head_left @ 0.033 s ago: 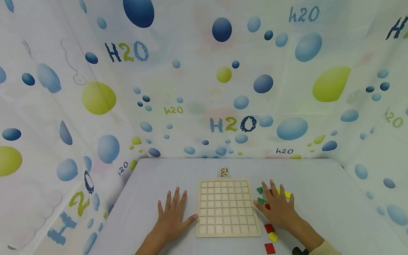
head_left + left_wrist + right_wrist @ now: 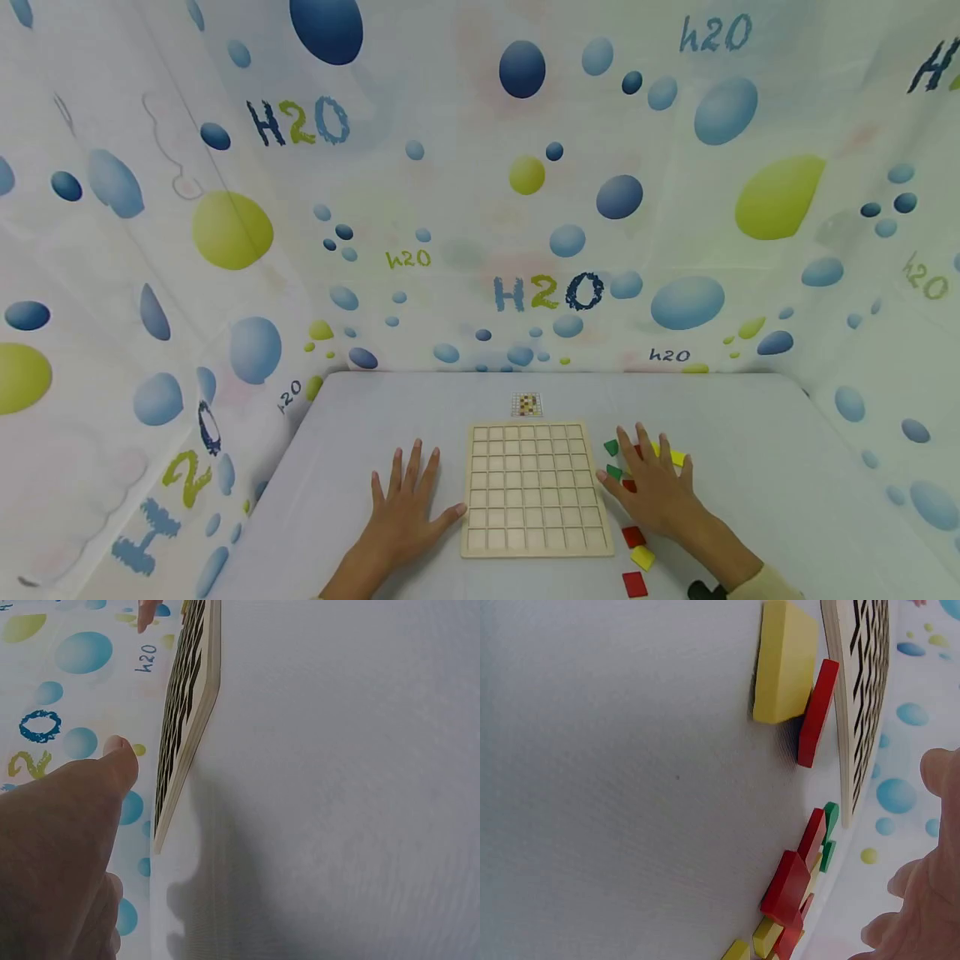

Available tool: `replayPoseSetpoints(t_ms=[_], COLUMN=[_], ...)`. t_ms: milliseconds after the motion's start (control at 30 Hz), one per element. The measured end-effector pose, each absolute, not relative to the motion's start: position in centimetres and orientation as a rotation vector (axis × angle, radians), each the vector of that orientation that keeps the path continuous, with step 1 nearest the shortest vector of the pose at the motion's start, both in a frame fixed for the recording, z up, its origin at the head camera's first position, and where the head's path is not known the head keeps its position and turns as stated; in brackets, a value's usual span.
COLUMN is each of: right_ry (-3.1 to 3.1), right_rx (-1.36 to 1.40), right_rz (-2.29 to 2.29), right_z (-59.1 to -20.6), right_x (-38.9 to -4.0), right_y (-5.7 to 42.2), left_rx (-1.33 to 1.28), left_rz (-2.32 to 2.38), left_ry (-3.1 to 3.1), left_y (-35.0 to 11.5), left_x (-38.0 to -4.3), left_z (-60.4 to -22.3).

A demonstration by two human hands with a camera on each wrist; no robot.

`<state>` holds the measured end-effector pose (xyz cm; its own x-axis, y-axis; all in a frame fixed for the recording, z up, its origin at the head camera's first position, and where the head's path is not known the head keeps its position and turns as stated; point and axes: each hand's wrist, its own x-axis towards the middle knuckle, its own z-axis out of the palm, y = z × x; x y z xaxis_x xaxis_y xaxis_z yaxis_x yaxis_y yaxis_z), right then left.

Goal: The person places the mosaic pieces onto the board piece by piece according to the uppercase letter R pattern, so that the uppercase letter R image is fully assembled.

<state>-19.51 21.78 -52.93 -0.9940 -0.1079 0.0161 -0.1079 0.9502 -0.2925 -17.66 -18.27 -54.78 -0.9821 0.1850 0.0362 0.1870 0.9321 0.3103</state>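
A square wooden grid board (image 2: 536,490) with rows of shallow cells lies in the middle of the table. Left of it, my left hand (image 2: 403,518) has its fingers spread, the thumb tip right at the board's left edge. My right hand (image 2: 656,492) is spread over a cluster of coloured tiles at the board's right side and partly hides them. Green tiles (image 2: 612,448) and a yellow tile (image 2: 678,457) peek out around its fingers. In the right wrist view, several red tiles (image 2: 786,887) lie bunched beside yellow and green ones. Neither hand holds anything.
Nearer the front lie a red tile (image 2: 633,537), a yellow tile (image 2: 642,557) and another red tile (image 2: 634,585). Behind the board is a small card (image 2: 527,405) with a grid pattern. A dark object (image 2: 705,591) sits by the right sleeve. Patterned curtains surround the white table.
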Motion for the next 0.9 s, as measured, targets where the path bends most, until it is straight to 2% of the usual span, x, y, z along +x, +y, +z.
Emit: replayPoseSetpoints(t_ms=[400, 667, 900], right_ry=[3.092, 3.074, 3.076], right_rx=[-0.097, 0.015, 0.057], right_rz=[-0.571, -0.665, -0.570], right_z=[-52.6, -53.4, -53.6], right_x=[-20.7, -22.8, -23.6], right_y=[24.1, 26.8, 29.0], left_rx=[-0.375, -0.491, -0.565], left_rz=[-0.502, -0.522, -0.592], left_ry=[-3.069, -3.092, -3.138], left_y=[-18.4, -18.0, -17.4], left_x=[-18.1, -18.7, -18.5], left_z=[-54.4, -54.9, -55.0])
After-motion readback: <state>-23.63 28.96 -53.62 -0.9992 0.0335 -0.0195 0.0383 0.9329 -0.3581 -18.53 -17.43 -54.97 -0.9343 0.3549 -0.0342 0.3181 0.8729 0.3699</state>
